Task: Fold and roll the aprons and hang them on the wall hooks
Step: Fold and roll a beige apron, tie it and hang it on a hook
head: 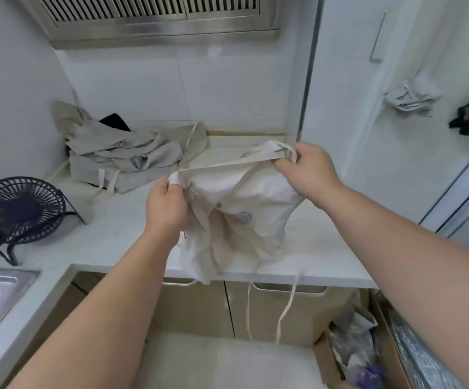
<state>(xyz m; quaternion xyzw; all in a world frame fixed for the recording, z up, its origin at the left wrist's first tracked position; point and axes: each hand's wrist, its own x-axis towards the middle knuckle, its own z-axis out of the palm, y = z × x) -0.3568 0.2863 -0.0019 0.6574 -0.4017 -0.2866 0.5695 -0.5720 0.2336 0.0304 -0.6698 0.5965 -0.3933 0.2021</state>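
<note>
The white countertop (121, 226) is stretching wall to wall, its front edge running under the person's forearms. The cream apron (255, 197) is draping over that edge, raised between both hands. The pile of aprons (121, 158) is lying at ten o'clock against the back wall, and bare counter is showing between it and the black fan (17, 209) at nine. The left hand (166, 206) is pinching the apron's left top corner; the right hand (309, 169) is gripping the strap at one o'clock. Two ties (286, 307) are dangling at six.
</note>
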